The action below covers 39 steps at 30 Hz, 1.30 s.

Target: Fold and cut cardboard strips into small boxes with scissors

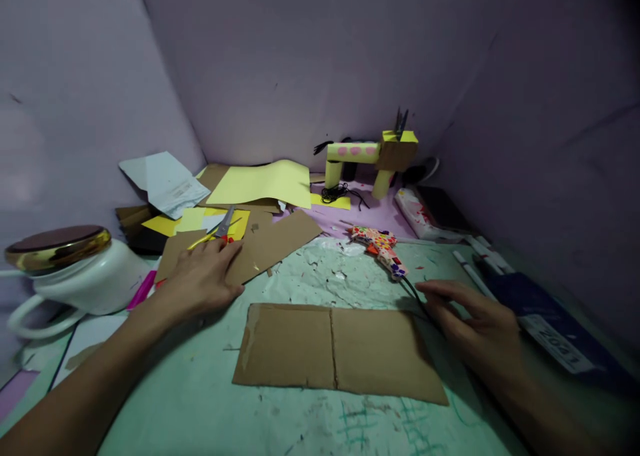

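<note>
A flat cardboard rectangle with a crease down its middle lies on the green table. My left hand rests with fingers spread on cardboard scraps, its fingertips beside scissors and something yellow. My right hand is just right of the rectangle, above a black cord, fingers apart and nothing visible in them. Beyond it lies a flower-patterned glue gun, its cord running toward that hand.
A white mug with a gold-rimmed lid is at left. Yellow paper lies behind the scraps. A paper animal figure stands at the back, near black string. A dark blue pouch and white markers lie at right.
</note>
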Motion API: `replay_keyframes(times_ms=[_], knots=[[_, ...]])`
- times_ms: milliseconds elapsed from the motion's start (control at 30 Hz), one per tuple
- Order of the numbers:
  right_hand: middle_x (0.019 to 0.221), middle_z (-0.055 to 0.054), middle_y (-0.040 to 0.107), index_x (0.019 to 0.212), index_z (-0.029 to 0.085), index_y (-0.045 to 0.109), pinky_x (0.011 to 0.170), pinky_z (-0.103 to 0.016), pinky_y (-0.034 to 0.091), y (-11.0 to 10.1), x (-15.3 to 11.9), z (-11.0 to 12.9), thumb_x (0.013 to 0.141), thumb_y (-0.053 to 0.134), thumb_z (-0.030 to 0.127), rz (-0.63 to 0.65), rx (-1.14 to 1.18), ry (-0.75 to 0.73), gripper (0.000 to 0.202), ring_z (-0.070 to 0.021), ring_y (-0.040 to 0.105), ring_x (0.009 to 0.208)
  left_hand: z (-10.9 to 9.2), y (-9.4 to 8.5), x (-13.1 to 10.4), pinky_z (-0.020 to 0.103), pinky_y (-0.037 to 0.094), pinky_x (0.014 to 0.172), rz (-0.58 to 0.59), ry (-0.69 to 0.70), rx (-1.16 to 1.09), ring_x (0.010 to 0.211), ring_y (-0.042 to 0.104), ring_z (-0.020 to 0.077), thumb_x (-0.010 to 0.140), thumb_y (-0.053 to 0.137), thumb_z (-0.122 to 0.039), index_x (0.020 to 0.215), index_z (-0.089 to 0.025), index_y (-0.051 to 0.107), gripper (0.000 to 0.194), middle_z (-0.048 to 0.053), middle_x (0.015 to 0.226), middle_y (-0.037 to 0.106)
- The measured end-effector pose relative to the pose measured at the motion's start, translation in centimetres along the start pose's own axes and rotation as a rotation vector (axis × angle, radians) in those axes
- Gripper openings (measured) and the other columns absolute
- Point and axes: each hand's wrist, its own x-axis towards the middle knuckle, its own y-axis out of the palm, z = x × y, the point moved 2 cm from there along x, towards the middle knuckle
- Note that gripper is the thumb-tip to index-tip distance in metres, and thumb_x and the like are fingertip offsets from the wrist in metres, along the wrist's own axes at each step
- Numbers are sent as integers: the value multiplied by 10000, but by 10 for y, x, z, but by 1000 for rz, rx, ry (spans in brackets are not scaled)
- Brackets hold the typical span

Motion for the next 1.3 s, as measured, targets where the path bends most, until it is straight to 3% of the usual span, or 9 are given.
replay_keyframes(times_ms=[67,233,300,533,700,833,967,1100,1300], knots=[[811,-19,704,846,250,685,695,-306,545,1,0,-1,770,583,248,5,-3,-13,127,-198,672,742,-2,-2,-6,514,390,863,-116,2,2,1070,493,388,688,561,-440,1303,-182,432,680,171,1189,521],[820,-4,707,851,280,682,689,-315,557,-1,0,3,764,591,248,-9,22,-27,129,-207,679,740,-5,-12,-23,578,271,948,-635,29,121,1186,360,411,746,547,-245,1366,-203,332,657,198,1314,387],[810,-3,709,846,287,682,671,-317,561,-3,0,4,760,593,243,-23,31,-32,131,-211,680,728,-6,-12,-26,609,231,958,-743,39,145,1219,308,427,749,559,-219,1385,-243,297,688,192,1365,331],[828,-9,697,874,277,671,690,-317,555,-3,0,3,779,582,229,11,4,-63,139,-202,673,747,-12,-6,-25,575,242,979,-761,-50,-12,1234,306,401,774,556,-318,1374,-259,312,650,147,1361,342],[824,-9,694,876,276,665,688,-306,554,-3,0,4,786,580,219,1,13,-75,137,-194,672,747,-17,-7,-17,569,294,931,-580,29,41,1182,375,409,740,551,-271,1250,-178,475,525,179,1309,420],[816,-8,692,878,280,663,666,-313,556,-3,1,5,786,576,208,18,25,-74,146,-198,670,736,-9,-11,-13,552,328,928,-624,-65,-68,1140,427,402,730,576,-371,1221,-176,490,534,160,1260,476],[810,-7,695,869,279,669,672,-317,556,-3,1,3,778,588,222,15,10,-70,135,-199,672,730,-9,-3,-8,469,409,906,-506,13,-227,1079,511,341,711,591,-442,1165,-140,540,548,148,1190,548],[819,-4,701,864,281,673,689,-320,553,-3,1,3,779,588,218,3,0,-59,135,-200,675,747,-16,9,-5,510,400,919,-427,98,-256,1104,508,343,704,590,-471,1125,-128,577,544,165,1175,567],[807,-5,704,850,279,671,670,-319,554,-5,2,9,775,583,203,-1,23,-48,138,-200,674,735,-21,-5,-18,425,439,922,-666,136,-462,1024,580,244,803,540,-340,979,-186,622,248,95,1031,653]])
